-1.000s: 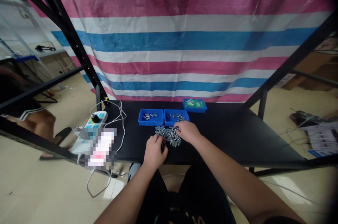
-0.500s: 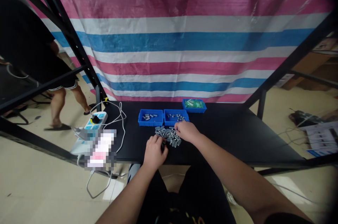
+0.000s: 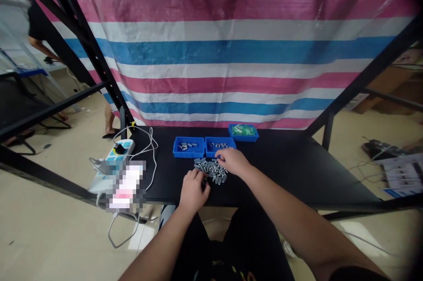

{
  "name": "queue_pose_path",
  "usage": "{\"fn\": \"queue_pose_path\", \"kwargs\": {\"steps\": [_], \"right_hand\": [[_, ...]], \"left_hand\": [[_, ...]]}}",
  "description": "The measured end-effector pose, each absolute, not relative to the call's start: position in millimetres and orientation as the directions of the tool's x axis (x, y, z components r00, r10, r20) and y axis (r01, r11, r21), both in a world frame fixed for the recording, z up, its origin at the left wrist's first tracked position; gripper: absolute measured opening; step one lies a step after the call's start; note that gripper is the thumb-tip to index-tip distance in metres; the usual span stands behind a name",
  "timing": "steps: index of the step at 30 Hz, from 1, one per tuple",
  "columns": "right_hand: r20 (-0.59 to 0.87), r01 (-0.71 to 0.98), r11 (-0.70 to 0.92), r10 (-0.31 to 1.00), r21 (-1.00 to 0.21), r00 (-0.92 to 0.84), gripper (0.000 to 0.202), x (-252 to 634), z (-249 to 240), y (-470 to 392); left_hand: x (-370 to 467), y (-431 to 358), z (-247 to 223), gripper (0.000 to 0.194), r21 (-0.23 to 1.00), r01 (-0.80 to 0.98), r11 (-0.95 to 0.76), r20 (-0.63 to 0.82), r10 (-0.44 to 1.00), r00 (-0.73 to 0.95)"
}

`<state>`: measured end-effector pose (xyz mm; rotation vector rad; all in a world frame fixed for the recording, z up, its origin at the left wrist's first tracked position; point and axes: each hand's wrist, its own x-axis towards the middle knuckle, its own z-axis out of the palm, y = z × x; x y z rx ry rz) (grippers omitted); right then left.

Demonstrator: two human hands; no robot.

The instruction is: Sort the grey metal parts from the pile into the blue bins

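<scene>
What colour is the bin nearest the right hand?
The bin is blue, best seen in the head view.

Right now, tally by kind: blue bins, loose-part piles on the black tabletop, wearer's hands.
Blue bins: 3 (left bin, middle bin, rear-right bin)
Pile of small metal parts: 1, pieces too overlapped to count singly
Wearer's hands: 2 (left hand, right hand)
Total: 6

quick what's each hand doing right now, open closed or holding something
Left hand: curled at the metal parts; grip can't be told.
Right hand: fingers bent over the parts' edge; grip can't be told.
</scene>
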<state>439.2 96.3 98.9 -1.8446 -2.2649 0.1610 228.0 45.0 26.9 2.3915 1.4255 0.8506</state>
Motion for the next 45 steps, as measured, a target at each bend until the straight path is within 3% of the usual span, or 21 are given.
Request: {"fn": "queue_pose_path", "kwargs": {"steps": [5,17,21,26,35,40,45], "right_hand": [[-0.011,0.97,0.228,0.973,-0.087,-0.23,0.022,429.5,90.7,96.8],[-0.05,0.979,0.2,0.978,-0.028,-0.201,0.018,420.7,95.8,99.3],[0.059,0.975,0.206,0.978,-0.084,-0.201,0.014,426.6,104.4,100.3],[0.233,0.971,0.106,0.971,-0.214,-0.055,0.024,439.1,113.0,106.2],[-0.013,0.96,0.217,0.975,-0.177,-0.222,0.01,434.9,95.4,88.9],[0.015,0.899,0.355,0.932,-0.258,-0.363,0.015,431.2,89.7,84.0],[0.003,0.88,0.403,0.91,-0.25,-0.415,0.018,425.9,88.2,82.2]], "left_hand": [[227.8,45.4,26.2,0.016,0.475,0.726,-0.497,0.354,0.863,0.36],[228.3,45.4,27.5,0.016,0.478,0.724,-0.497,0.349,0.864,0.362],[228.3,45.5,27.0,0.015,0.473,0.729,-0.496,0.352,0.864,0.359],[228.0,45.6,27.2,0.015,0.467,0.729,-0.5,0.359,0.861,0.36],[227.8,45.8,26.5,0.017,0.473,0.729,-0.495,0.358,0.864,0.355],[228.3,46.5,26.4,0.015,0.472,0.735,-0.486,0.367,0.867,0.338],[228.7,45.9,27.9,0.014,0.465,0.743,-0.482,0.363,0.869,0.336]]}}
